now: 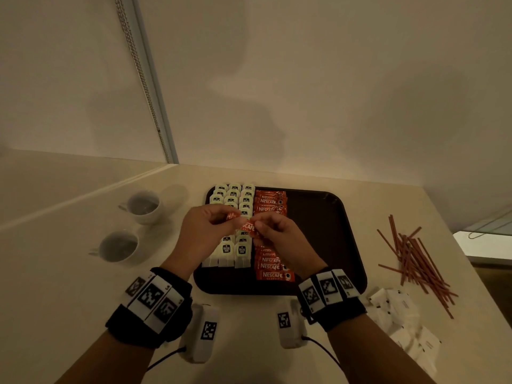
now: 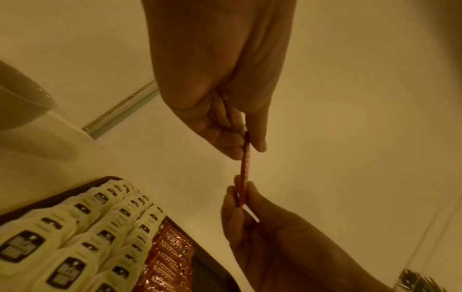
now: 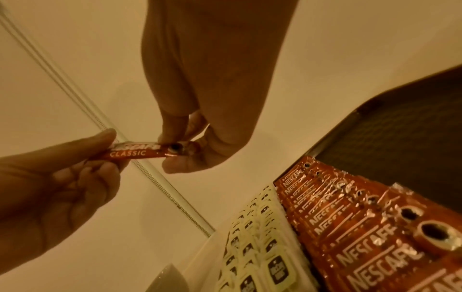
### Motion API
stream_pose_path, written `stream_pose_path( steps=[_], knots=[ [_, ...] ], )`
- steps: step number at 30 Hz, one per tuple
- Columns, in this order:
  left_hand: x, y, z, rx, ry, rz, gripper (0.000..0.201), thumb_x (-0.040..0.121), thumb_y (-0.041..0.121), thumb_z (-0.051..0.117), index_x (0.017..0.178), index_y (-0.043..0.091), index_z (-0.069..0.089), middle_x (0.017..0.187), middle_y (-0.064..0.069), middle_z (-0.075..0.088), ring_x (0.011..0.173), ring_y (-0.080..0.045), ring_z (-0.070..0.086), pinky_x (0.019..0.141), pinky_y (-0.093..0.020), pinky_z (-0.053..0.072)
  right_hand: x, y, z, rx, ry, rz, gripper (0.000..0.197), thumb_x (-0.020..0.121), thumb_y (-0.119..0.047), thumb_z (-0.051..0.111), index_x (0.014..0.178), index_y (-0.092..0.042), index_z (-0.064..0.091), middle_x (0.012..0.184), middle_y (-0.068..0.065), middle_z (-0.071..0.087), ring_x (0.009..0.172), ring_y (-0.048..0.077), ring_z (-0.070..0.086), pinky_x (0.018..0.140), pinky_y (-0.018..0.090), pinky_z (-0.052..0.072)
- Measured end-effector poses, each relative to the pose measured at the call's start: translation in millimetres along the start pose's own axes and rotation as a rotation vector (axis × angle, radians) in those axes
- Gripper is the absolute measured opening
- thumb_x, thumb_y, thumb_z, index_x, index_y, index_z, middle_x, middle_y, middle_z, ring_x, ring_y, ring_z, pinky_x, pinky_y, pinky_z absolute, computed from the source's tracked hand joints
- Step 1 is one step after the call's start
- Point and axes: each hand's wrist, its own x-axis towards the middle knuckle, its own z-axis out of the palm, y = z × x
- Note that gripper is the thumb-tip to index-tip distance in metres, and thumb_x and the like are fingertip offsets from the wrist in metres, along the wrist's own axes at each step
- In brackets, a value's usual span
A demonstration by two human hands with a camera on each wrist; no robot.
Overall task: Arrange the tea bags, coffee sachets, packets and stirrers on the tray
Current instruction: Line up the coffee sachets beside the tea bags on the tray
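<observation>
White counter (image 1: 83, 273), dark tray (image 1: 327, 234): one red coffee sachet (image 1: 245, 225) is pinched endwise between left hand (image 1: 205, 228) and right hand (image 1: 279, 236), held above tea bags (image 1: 235, 195).

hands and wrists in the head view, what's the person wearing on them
Both hands, left hand and right hand, are bare. Each wrist carries a black band topped with white blocks printed with black square-pattern markers. Under each wrist hangs a white camera unit with its own marker and a thin black cable.
</observation>
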Motion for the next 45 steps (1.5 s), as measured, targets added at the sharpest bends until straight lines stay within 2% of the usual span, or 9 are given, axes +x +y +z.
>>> stream_pose_path(
  steps=[7, 12, 17, 20, 23, 29, 37, 41, 45],
  knots=[
    [1.8, 2.0, 1.7, 0.025, 0.017, 0.06, 0.013, 0.076, 0.012, 0.076, 0.083, 0.022, 0.073, 0.076, 0.001, 0.074, 0.069, -0.012, 0.071, 0.065, -0.019, 0.056, -2.3, -4.1, 0.6, 0.223, 0.011, -0.007, 0.017, 0.087, 0.0, 0.056, 0.1, -0.006, 0.065, 0.093, 0.007, 0.07, 0.086, 0.015, 0.068, 0.075, 0.02, 0.055],
    [0.3, -3.5, -0.9, -0.132, 0.017, -0.036, 0.01, 0.078, 0.004, 0.072, 0.083, 0.013, 0.073, 0.075, -0.002, 0.074, 0.067, -0.014, 0.071, 0.062, -0.016, 0.054, -4.4, -17.3, -3.6, -0.093, 0.033, -0.125, 0.017, 0.084, -0.001, 0.062, 0.099, -0.005, 0.067, 0.091, 0.008, 0.071, 0.081, 0.014, 0.069, 0.072, 0.02, 0.056],
    [-3.2, -6.6, -0.4, -0.104, -0.024, -0.041, 0.011, 0.078, 0.005, 0.072, 0.082, 0.016, 0.073, 0.07, 0.0, 0.073, 0.063, -0.01, 0.069, 0.062, -0.015, 0.054, -2.4, -25.6, -13.4, -0.483, 0.017, -0.204, 0.01, 0.08, -0.013, 0.071, 0.089, -0.019, 0.07, 0.083, 0.003, 0.069, 0.071, 0.008, 0.062, 0.069, 0.018, 0.051],
    [-5.3, -11.5, -7.5, 0.046, -0.078, -0.024, 0.013, 0.077, 0.015, 0.075, 0.087, 0.023, 0.072, 0.079, 0.002, 0.073, 0.068, -0.012, 0.068, 0.064, -0.024, 0.056, -5.4, -19.7, -25.2, -0.64, -0.017, -0.133, 0.011, 0.081, -0.019, 0.07, 0.082, -0.029, 0.067, 0.08, -0.009, 0.066, 0.074, 0.001, 0.059, 0.075, 0.019, 0.049],
    [-18.5, -24.4, -28.8, 0.181, -0.154, -0.091, 0.018, 0.083, 0.026, 0.07, 0.1, 0.03, 0.065, 0.093, 0.005, 0.069, 0.074, -0.014, 0.068, 0.067, -0.028, 0.054, -15.1, 0.2, -45.5, -0.71, 0.01, -0.012, 0.01, 0.081, -0.016, 0.07, 0.082, -0.026, 0.065, 0.09, -0.006, 0.067, 0.086, 0.007, 0.063, 0.084, 0.028, 0.052],
    [-80.1, -70.2, -88.4, 0.315, -0.236, -0.327, 0.014, 0.091, 0.013, 0.06, 0.096, 0.025, 0.066, 0.09, -0.003, 0.071, 0.069, -0.012, 0.067, 0.063, -0.023, 0.049, -41.3, 54.4, -70.6, -0.783, 0.015, 0.273, 0.015, 0.083, -0.011, 0.068, 0.084, -0.025, 0.064, 0.097, -0.009, 0.062, 0.092, 0.004, 0.06, 0.093, 0.03, 0.052],
    [-134.0, -112.4, -135.6, 0.23, -0.011, -0.582, 0.014, 0.091, 0.004, 0.057, 0.094, 0.011, 0.069, 0.076, -0.005, 0.073, 0.07, -0.032, 0.064, 0.067, -0.034, 0.046, -39.2, 76.9, -69.2, -0.896, 0.057, 0.299, 0.01, 0.084, -0.012, 0.068, 0.092, -0.018, 0.066, 0.097, -0.01, 0.059, 0.091, 0.002, 0.054, 0.092, 0.022, 0.044],
    [-143.1, -117.4, -141.8, 0.196, 0.051, -0.618, 0.015, 0.093, 0.004, 0.054, 0.095, 0.008, 0.068, 0.081, -0.013, 0.071, 0.072, -0.035, 0.061, 0.068, -0.034, 0.044, -35.8, 80.3, -69.2, -0.901, 0.144, 0.293, 0.018, 0.08, -0.013, 0.072, 0.078, -0.025, 0.059, 0.096, -0.005, 0.063, 0.09, 0.007, 0.058, 0.09, 0.028, 0.05],
    [-146.0, -117.7, -142.0, 0.191, 0.071, -0.622, 0.017, 0.093, 0.002, 0.052, 0.095, 0.008, 0.068, 0.084, -0.014, 0.071, 0.073, -0.035, 0.061, 0.068, -0.034, 0.044, -34.5, 86.7, -70.2, -0.924, 0.18, 0.28, 0.014, 0.079, -0.016, 0.073, 0.082, -0.022, 0.061, 0.103, -0.001, 0.062, 0.096, 0.011, 0.058, 0.09, 0.029, 0.049]
  ],
)
